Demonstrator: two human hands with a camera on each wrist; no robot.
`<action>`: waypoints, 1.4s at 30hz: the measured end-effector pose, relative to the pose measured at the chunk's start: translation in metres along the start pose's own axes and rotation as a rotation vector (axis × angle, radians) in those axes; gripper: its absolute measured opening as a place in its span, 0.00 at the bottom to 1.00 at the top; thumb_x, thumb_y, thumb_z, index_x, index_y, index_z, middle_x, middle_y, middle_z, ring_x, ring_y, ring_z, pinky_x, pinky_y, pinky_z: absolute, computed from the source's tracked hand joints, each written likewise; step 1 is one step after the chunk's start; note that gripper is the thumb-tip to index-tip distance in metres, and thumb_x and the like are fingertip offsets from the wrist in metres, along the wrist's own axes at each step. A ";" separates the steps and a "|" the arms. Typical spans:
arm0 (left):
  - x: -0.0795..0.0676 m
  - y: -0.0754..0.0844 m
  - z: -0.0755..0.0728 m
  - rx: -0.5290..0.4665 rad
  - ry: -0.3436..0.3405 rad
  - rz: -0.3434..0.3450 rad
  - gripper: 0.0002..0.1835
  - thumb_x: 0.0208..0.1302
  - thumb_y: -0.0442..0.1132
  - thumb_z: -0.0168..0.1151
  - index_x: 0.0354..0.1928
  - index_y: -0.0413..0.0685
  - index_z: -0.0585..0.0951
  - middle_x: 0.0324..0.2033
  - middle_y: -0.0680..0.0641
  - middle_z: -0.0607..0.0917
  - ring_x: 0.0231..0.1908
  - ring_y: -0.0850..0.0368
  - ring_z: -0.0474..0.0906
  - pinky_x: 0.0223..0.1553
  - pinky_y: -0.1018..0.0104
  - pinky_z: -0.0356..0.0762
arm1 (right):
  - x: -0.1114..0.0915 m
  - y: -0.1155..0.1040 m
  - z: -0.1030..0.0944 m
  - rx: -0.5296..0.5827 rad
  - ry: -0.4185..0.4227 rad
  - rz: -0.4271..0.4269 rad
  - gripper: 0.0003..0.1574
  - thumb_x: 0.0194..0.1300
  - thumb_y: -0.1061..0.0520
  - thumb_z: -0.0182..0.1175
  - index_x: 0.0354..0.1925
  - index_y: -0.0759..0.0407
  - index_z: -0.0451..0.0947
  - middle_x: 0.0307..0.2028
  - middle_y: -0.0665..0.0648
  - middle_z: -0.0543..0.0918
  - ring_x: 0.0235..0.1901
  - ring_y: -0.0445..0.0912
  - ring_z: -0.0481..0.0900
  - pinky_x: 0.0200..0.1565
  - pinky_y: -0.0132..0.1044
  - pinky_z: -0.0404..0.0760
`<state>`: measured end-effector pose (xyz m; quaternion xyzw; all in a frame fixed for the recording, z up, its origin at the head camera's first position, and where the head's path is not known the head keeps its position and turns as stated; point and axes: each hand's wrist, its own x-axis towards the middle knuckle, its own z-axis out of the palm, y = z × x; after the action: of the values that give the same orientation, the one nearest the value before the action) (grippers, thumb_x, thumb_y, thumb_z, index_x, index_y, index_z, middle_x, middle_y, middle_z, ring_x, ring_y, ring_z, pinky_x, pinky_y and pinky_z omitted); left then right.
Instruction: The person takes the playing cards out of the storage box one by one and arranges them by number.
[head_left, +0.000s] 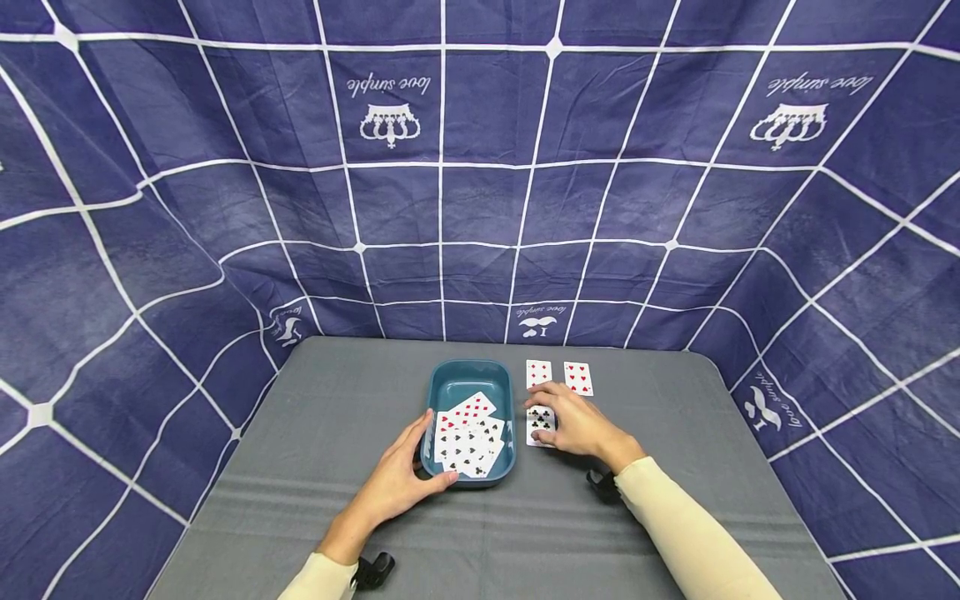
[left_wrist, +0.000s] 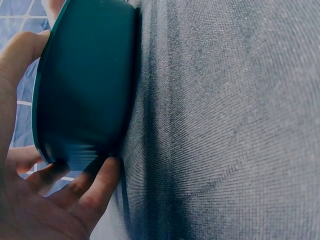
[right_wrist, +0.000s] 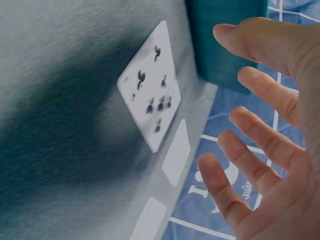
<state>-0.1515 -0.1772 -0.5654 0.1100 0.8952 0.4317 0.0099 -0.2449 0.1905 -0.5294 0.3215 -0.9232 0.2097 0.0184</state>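
Observation:
A teal tray [head_left: 459, 387] stands on the table with a loose pile of playing cards [head_left: 467, 442] in its near half, face up. My left hand [head_left: 397, 479] holds the tray at its near left corner, thumb on the rim and fingers along the outer wall in the left wrist view. To the right of the tray, my right hand [head_left: 577, 425] hovers over a clubs card [right_wrist: 152, 95] lying face up. Its fingers [right_wrist: 257, 130] are spread, and the right wrist view shows them apart from the card, with nothing held.
Behind the right hand lie a diamonds card [head_left: 537, 372] and a hearts card [head_left: 577, 378], side by side and face up. Grey cloth covers the table [head_left: 345, 400]. A dark blue checked curtain [head_left: 480, 200] rises behind it and at both sides.

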 end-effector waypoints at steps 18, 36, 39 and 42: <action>0.002 0.000 0.003 -0.023 -0.003 -0.018 0.66 0.63 0.57 0.90 0.95 0.49 0.61 0.92 0.41 0.66 0.83 0.41 0.76 0.63 0.60 0.93 | 0.029 -0.043 -0.007 -0.050 0.048 -0.133 0.30 0.69 0.52 0.85 0.66 0.49 0.90 0.68 0.53 0.89 0.69 0.54 0.89 0.70 0.59 0.89; -0.002 0.001 0.002 0.025 -0.003 -0.023 0.66 0.63 0.61 0.90 0.94 0.48 0.62 0.90 0.41 0.70 0.72 0.47 0.84 0.58 0.68 0.90 | 0.069 -0.092 0.009 -0.099 -0.250 -0.150 0.43 0.70 0.41 0.86 0.78 0.42 0.84 0.70 0.51 0.87 0.70 0.49 0.86 0.66 0.57 0.92; -0.002 0.001 0.002 0.015 -0.002 -0.024 0.66 0.63 0.60 0.90 0.94 0.48 0.62 0.90 0.41 0.70 0.74 0.47 0.83 0.58 0.68 0.91 | 0.076 -0.095 0.015 -0.113 -0.308 -0.152 0.46 0.69 0.41 0.87 0.80 0.42 0.83 0.68 0.53 0.88 0.66 0.46 0.87 0.64 0.53 0.93; -0.001 0.000 0.002 0.004 0.002 -0.025 0.66 0.63 0.60 0.90 0.95 0.49 0.62 0.90 0.42 0.70 0.75 0.47 0.82 0.59 0.69 0.90 | 0.083 -0.098 0.019 -0.135 -0.348 -0.159 0.48 0.67 0.41 0.88 0.80 0.41 0.83 0.66 0.53 0.88 0.63 0.45 0.88 0.63 0.48 0.93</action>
<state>-0.1498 -0.1756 -0.5665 0.0986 0.8974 0.4298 0.0141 -0.2496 0.0652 -0.4957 0.4228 -0.8961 0.0868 -0.1033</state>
